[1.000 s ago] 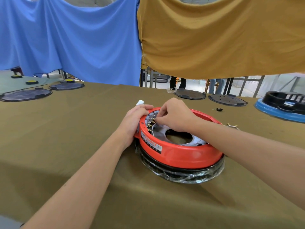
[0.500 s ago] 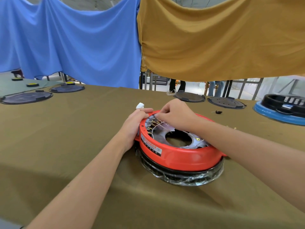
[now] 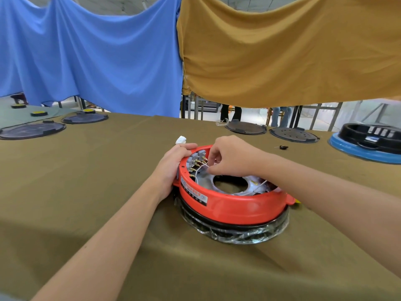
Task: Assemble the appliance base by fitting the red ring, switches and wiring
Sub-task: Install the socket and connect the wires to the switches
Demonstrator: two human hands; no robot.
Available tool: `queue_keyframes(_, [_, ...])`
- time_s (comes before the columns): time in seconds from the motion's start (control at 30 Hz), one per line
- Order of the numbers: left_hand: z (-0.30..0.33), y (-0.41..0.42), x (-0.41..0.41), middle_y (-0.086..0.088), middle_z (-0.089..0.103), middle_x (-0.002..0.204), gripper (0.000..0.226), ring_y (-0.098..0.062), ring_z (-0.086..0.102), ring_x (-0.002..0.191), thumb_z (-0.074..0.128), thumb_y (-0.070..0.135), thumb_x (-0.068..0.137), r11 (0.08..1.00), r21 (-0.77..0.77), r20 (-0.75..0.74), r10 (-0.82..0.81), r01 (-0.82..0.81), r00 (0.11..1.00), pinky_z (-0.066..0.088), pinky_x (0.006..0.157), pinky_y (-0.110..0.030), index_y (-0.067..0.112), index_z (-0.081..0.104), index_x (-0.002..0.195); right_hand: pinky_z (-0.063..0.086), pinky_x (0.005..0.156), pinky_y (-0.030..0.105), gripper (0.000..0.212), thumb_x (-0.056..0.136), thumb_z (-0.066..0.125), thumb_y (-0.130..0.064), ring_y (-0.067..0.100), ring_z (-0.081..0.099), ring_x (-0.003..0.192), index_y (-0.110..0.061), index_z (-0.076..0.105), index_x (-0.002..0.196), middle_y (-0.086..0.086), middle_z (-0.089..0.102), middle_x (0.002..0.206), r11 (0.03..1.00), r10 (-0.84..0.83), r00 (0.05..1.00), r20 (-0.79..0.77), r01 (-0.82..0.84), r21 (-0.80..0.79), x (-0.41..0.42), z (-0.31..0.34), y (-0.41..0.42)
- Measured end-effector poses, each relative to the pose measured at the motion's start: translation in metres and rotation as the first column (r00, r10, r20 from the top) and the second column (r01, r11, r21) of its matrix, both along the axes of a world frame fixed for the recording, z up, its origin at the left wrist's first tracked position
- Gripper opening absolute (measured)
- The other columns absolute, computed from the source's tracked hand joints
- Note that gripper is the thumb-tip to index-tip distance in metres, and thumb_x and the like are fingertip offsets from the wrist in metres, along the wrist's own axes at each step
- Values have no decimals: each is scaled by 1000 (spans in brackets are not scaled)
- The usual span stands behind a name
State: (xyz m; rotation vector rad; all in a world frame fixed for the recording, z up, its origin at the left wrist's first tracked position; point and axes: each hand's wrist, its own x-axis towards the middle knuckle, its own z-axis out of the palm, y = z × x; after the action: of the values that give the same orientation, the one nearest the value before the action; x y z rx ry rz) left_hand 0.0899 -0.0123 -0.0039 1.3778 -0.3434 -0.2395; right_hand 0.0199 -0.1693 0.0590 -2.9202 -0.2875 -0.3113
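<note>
The red ring [image 3: 234,208] sits on a black base wrapped in clear film [image 3: 238,234], on the olive table cloth. Inside its far left wall stands a row of switches with brass terminals [image 3: 196,162]. My left hand [image 3: 173,166] grips the ring's left rim, thumb over the top edge. My right hand [image 3: 230,158] reaches in from the right and pinches a thin white wire [image 3: 205,165] just beside the terminals. A metal plate with a round hole [image 3: 230,183] lies inside the ring.
A white crumpled scrap [image 3: 181,140] lies behind my left hand. Black round lids [image 3: 32,131] [image 3: 246,128] [image 3: 294,134] lie at the far left and far right. A black and blue base [image 3: 368,140] stands at the right edge, a small black part [image 3: 283,147] near it. Cloth curtains hang behind.
My right hand has drawn back a little from the switch row toward the ring's middle, with the white wire now pinched in its fingers. The left hand keeps its hold on the rim.
</note>
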Motion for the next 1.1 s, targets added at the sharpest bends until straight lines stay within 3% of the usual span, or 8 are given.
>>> queue_keyframes(0.13, [-1, 0, 0, -11, 72, 103, 27, -26, 64, 90, 47, 11, 95, 1000, 2, -3, -1, 1, 1000, 50, 91, -44, 20, 70, 107, 41, 57, 23, 9, 82, 66, -16, 14, 57, 70, -14, 74, 79, -6, 61, 75, 996, 2, 1000, 14, -1, -90, 2, 2, 2])
queue_keyframes(0.27, [-1, -1, 1, -12, 71, 103, 27, -26, 64, 90, 46, 10, 95, 1000, -9, -5, 2, -3, 1000, 50, 89, -43, 21, 71, 103, 50, 80, 40, 17, 90, 57, -14, 19, 54, 94, -13, 75, 92, -1, 57, 94, 975, 56, 997, 45, -44, -220, 3, 5, 2])
queue_keyframes(0.57, [-1, 0, 2, -9, 72, 100, 27, -23, 66, 86, 47, 11, 95, 1000, -15, -6, -11, 10, 1000, 53, 83, -38, 20, 70, 108, 49, 81, 42, 18, 95, 56, -22, 19, 49, 99, -17, 74, 97, 0, 54, 98, 956, 76, 993, 88, -48, -289, 2, -3, 1])
queue_keyframes(0.67, [-1, 0, 1, -10, 72, 102, 28, -24, 65, 88, 47, 11, 95, 1000, -7, -4, -11, 11, 1000, 52, 87, -40, 18, 69, 110, 47, 80, 34, 19, 93, 63, -31, 15, 50, 90, -17, 74, 98, -3, 53, 92, 972, 95, 991, 90, -73, -222, 2, -2, -2])
queue_keyframes(0.77, [-1, 0, 1, -10, 72, 102, 26, -22, 66, 87, 47, 10, 96, 1000, -14, -2, -18, 18, 1000, 53, 82, -36, 17, 69, 109, 47, 75, 28, 20, 91, 65, -31, 13, 57, 82, -15, 76, 93, -2, 62, 91, 998, 67, 986, 156, -66, -16, 0, 3, -7])
queue_keyframes(0.9, [-1, 0, 2, -8, 72, 100, 25, -25, 65, 91, 48, 12, 96, 1000, -6, 9, -26, 26, 1000, 52, 86, -39, 19, 68, 109, 40, 61, 8, 19, 93, 62, -28, 0, 59, 72, -16, 78, 92, -9, 69, 85, 982, -62, 981, 185, 27, 188, -4, 12, -23])
queue_keyframes(1.03, [-2, 3, 0, -6, 72, 98, 36, -24, 65, 86, 57, 23, 76, 996, -9, 7, -86, 86, 996, 50, 82, -38, 21, 65, 111, 40, 65, 8, 16, 93, 61, -21, -2, 59, 77, -17, 76, 95, -14, 67, 84, 947, -176, 962, 209, 108, 302, -10, 11, -44])
queue_keyframes(1.1, [-2, 4, 0, -6, 71, 95, 37, -23, 64, 81, 57, 21, 74, 996, -4, 8, -84, 84, 996, 51, 76, -35, 20, 65, 110, 43, 73, 16, 19, 92, 60, -18, 9, 61, 90, -18, 72, 106, -6, 67, 95, 919, -266, 936, 231, 175, 353, -14, 7, -55])
